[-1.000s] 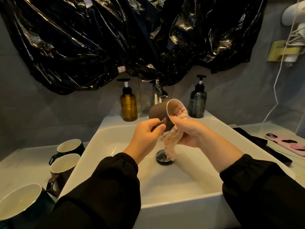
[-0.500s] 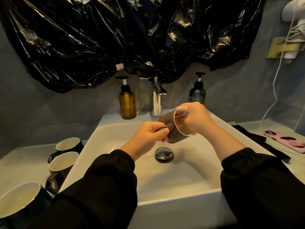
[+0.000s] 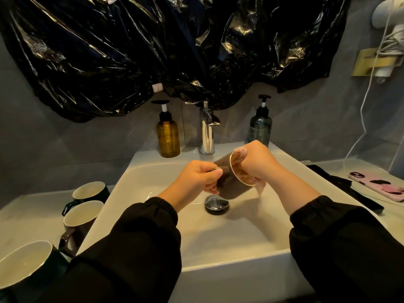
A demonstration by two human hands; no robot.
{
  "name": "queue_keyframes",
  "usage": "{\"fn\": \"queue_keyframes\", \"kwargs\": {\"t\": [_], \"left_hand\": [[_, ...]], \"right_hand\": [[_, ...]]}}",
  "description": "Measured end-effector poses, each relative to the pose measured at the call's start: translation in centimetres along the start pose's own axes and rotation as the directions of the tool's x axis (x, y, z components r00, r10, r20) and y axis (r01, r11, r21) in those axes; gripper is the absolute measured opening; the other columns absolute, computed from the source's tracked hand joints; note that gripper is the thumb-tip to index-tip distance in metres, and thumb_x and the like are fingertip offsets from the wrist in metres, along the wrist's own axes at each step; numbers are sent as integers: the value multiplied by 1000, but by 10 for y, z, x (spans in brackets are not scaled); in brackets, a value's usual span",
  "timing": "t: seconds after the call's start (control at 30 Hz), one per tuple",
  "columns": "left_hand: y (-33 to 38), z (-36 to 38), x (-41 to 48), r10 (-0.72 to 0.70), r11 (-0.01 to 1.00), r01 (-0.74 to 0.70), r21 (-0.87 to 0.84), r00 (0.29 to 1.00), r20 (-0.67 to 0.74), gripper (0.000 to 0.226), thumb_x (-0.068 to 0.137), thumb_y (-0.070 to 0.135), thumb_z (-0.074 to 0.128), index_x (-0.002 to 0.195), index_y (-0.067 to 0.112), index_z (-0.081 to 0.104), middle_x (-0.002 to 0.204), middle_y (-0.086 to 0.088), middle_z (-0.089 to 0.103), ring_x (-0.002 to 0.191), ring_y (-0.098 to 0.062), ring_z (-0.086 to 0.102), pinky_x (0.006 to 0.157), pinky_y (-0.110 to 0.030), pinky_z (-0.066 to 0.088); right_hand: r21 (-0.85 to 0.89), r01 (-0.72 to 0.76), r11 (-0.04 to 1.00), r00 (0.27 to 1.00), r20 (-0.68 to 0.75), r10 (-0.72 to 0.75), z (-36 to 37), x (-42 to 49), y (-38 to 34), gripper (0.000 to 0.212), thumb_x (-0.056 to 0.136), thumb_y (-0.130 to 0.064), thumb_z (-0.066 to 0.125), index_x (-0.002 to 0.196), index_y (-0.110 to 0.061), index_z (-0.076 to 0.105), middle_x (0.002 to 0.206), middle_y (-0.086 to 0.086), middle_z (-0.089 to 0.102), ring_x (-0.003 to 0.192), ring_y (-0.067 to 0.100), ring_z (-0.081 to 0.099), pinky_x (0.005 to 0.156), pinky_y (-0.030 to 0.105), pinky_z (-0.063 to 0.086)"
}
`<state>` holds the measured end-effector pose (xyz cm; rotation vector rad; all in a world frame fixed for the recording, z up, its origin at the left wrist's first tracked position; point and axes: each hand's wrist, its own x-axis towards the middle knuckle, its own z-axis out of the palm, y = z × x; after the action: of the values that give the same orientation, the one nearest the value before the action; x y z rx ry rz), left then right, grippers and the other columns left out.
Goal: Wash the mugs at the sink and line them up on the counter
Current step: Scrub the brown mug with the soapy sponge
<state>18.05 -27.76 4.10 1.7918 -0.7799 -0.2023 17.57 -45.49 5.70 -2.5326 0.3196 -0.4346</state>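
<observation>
One white sink (image 3: 229, 262) fills the middle. Three mugs (image 3: 82, 217) stand on the tabletop (image 3: 26, 215) to its left. Over the drain, the left hand (image 3: 196, 180) has its grip clamped on the handle of the tilted brown mug (image 3: 227, 181). The right hand (image 3: 258, 165) has its grip closed on a pink cloth (image 3: 241, 152) inside that mug.

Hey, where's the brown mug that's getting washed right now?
Head view, centre: the brown mug hangs tipped over the sink, above the drain stopper; the left hand grips its handle, the right hand holds a cloth inside it.
</observation>
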Motion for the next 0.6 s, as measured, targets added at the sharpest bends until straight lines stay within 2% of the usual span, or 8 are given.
{"fn": "queue_keyframes", "kwargs": {"t": [0.1,0.2,0.27,0.37,0.43,0.5,0.53,0.6], "left_hand": [[4,-3,-1,-52,998,55,-29,995,80,40,97,9,45,57,8,47,58,-8,43,53,-14,50,61,-25,54],[4,-5,-2,-87,994,94,-49,989,119,43,98,11,44,55,10,52,58,-8,43,54,-15,50,59,-25,53],[3,-6,-2,-85,994,92,-67,991,103,50,98,11,43,50,17,57,58,-8,43,54,-15,51,59,-25,53],[3,-8,-1,-46,998,46,-43,999,-3,42,97,10,45,56,9,51,58,-9,47,56,-17,54,59,-23,52],[3,-8,0,-17,1000,15,-19,996,-91,39,97,9,46,58,6,49,59,-9,48,59,-16,53,60,-21,54],[4,-6,0,24,1000,-24,5,987,-160,38,96,8,47,58,8,50,59,-7,48,59,-13,51,62,-21,55],[3,-5,1,49,999,-45,25,981,-189,38,96,8,48,58,9,51,60,-6,49,59,-12,51,63,-22,54],[3,-6,1,86,994,-66,86,965,-246,36,95,9,49,60,14,54,63,-5,52,64,-12,53,66,-23,52]], "right_hand": [[-109,122,987,993,17,-121,-3,-7,-8,28,82,-5,54,58,-18,54,59,1,52,58,19,51,48,25,35],[-120,276,954,961,67,-270,-3,-13,-13,22,82,-7,59,79,-24,73,74,-2,66,69,18,59,62,30,50],[-124,288,950,957,73,-281,-1,-11,-12,22,81,-6,58,83,-22,73,79,1,66,74,22,61,67,33,53],[-201,133,971,988,109,-113,-2,-2,-5,14,84,-10,59,71,-16,60,69,2,58,68,23,58,53,28,46],[-120,13,993,986,169,8,-4,0,-2,8,87,-13,58,83,-8,63,74,7,59,70,21,57,54,25,41],[94,-128,987,966,237,103,-4,-2,0,11,85,-11,61,94,-5,65,85,11,64,76,21,61,63,27,50],[246,-216,945,943,302,138,-4,-4,0,15,84,-9,62,99,-5,65,91,13,66,83,23,64,72,31,55],[515,-406,755,870,472,145,-5,-9,-1,25,87,-8,62,111,-7,60,102,15,68,95,26,67,84,40,56]]}}
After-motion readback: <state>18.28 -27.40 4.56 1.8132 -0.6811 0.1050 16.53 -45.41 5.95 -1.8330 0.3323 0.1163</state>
